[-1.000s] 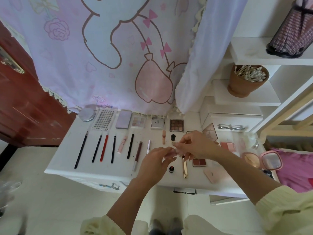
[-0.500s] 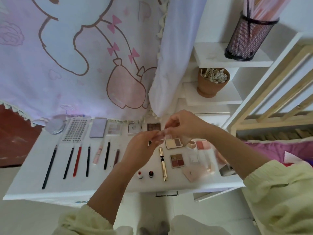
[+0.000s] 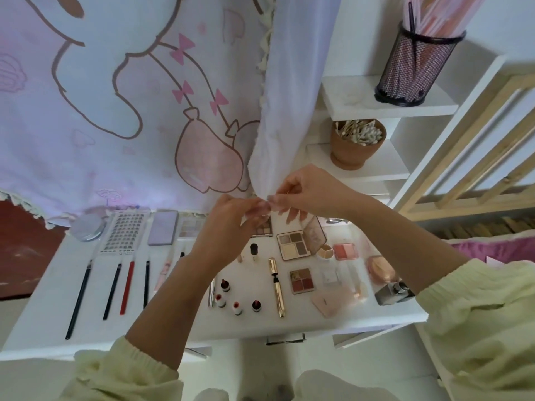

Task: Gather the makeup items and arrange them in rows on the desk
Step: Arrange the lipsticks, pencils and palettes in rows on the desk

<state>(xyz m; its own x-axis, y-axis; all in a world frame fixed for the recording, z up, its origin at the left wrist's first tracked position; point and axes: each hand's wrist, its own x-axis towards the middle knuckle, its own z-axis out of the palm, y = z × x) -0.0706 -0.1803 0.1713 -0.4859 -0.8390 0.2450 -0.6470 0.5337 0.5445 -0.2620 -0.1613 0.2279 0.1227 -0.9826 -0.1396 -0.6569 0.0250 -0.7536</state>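
Holding both hands up over the middle of the desk (image 3: 43,314), you've got your left hand (image 3: 231,224) and right hand (image 3: 307,192) meeting fingertip to fingertip. Both pinch one small pale pink item (image 3: 265,202) between them, clear of the surface. It's too blurred to tell what it is.

Down below, your rows are laid out. At the back left sit a round silver compact (image 3: 86,227), a patterned sheet (image 3: 123,231) and a lilac palette (image 3: 162,227), side by side. In front of them lie a long black brush (image 3: 78,302), a black pencil (image 3: 112,290), a red pencil (image 3: 127,286) and another black pencil (image 3: 146,283), parallel and apart.

Under your wrists, four small lipsticks (image 3: 237,308) stand near the front edge, with a gold tube (image 3: 276,285) just to their right. Further right lie an open eyeshadow palette (image 3: 293,244), a red-toned palette (image 3: 302,280) and a pink blush (image 3: 345,251).
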